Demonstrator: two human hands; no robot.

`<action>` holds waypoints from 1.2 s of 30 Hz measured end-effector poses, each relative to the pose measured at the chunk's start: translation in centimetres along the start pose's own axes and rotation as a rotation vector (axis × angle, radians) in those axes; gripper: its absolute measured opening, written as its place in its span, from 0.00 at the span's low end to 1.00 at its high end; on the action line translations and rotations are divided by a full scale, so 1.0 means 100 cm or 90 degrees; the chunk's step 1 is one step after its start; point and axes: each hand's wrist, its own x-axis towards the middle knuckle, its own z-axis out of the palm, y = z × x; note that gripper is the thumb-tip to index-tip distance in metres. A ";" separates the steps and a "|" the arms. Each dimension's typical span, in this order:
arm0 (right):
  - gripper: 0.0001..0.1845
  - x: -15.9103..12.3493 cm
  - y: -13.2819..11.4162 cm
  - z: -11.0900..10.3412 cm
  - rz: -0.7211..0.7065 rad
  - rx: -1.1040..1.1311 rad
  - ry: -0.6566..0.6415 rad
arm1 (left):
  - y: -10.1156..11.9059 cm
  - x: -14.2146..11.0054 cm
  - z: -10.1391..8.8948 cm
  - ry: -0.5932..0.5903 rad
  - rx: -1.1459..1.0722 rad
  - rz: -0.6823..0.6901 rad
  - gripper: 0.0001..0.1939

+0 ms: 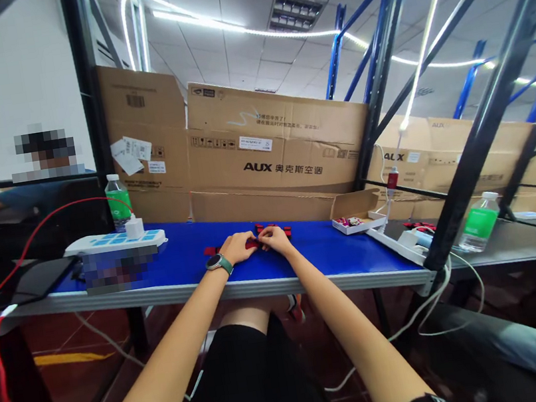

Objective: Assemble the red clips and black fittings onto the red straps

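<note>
Just under left hand (237, 248), right hand (274, 240); red pieces (282, 230)

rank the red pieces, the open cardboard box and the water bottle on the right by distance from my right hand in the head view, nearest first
Head view, from the right hand:
1. red pieces, at its fingertips
2. open cardboard box, to its right on the blue table
3. water bottle, farthest right, off the blue table
</note>
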 end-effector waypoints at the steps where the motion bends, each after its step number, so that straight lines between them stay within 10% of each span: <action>1: 0.06 0.000 0.001 0.000 -0.002 -0.021 0.016 | 0.001 0.000 0.000 -0.006 0.016 -0.002 0.11; 11: 0.04 0.001 0.004 0.001 -0.032 -0.001 -0.066 | 0.007 0.000 -0.004 -0.012 0.092 -0.002 0.11; 25: 0.17 0.001 0.001 -0.016 0.097 -0.064 0.292 | -0.003 -0.002 0.004 -0.005 0.147 -0.124 0.12; 36: 0.09 0.001 -0.006 -0.009 -0.133 -0.167 0.124 | -0.010 0.005 0.004 0.027 -0.062 -0.075 0.06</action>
